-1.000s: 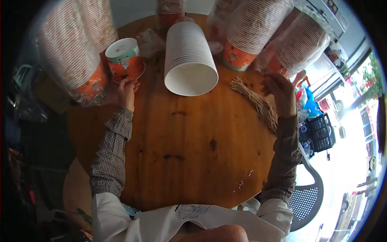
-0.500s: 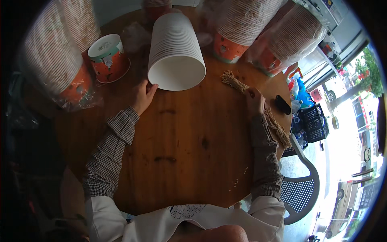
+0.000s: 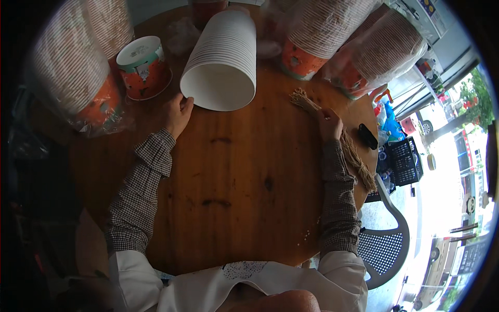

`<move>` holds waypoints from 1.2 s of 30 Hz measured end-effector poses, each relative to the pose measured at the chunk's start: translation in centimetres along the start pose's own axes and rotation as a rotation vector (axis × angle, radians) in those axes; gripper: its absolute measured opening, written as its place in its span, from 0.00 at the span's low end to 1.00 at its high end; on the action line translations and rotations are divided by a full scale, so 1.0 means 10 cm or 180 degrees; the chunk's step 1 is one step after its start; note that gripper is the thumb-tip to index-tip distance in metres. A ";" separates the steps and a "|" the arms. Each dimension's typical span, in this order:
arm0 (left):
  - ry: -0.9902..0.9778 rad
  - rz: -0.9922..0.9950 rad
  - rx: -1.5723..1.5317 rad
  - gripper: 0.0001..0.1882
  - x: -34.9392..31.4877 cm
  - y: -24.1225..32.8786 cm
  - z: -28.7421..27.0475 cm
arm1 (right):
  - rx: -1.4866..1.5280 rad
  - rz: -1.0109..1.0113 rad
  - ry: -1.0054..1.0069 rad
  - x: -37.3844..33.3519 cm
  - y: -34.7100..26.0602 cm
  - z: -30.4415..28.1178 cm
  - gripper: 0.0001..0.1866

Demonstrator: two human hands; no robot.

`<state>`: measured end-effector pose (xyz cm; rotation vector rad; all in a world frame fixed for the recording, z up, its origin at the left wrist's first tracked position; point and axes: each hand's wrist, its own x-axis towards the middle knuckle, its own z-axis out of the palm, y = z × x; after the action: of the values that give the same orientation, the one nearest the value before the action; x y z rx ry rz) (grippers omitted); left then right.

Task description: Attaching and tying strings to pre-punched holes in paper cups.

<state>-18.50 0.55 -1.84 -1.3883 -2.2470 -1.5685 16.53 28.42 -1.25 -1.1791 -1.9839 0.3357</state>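
- where's that stack of white tubs (image 3: 221, 73)?
- lying on its side on the round table (image 3: 239, 223), at twelve o'clock if the far edge is twelve, its mouth facing the person.
- and the left hand (image 3: 178, 117)?
- at the mouth's eight o'clock, right by the rim, fingers partly curled. from where i stand i can't tell if it has hold.
- the right hand (image 3: 330, 126)?
- near three o'clock, over the bundle of tan strings (image 3: 356, 162), fingers curled well in. whether any strands are pinched, i can't make out.
- what else is close?
- an orange-and-green tub (image 3: 147, 82), upside down at ten o'clock, and a small black object (image 3: 367, 136) at three.
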 end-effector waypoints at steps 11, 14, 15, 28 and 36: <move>-0.0489 -0.0447 -0.0885 0.16 -0.17 0.06 0.03 | 0.3399 0.0845 -0.0352 -0.31 -0.49 -0.49 0.05; -0.0796 -0.0289 -0.1393 0.12 -0.37 0.34 0.18 | 0.3163 0.0803 -0.0692 -0.37 -0.48 -0.48 0.05; -0.1161 -0.0452 -0.1385 0.11 -0.46 0.47 0.20 | 0.3161 0.0812 -0.0692 -0.41 -0.52 -0.50 0.05; -0.2172 -0.2150 -0.3377 0.25 -0.81 1.43 0.53 | 0.2733 0.0457 -0.2239 -0.87 -1.19 -0.47 0.05; -0.1985 -0.1840 -0.3235 0.15 -0.82 1.42 0.66 | 0.2189 0.0248 -0.2664 -0.85 -1.12 -0.49 0.07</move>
<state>-1.05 1.53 0.94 -1.6366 -2.3575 -3.1601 15.37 14.56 4.19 -0.6961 -2.1722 1.6135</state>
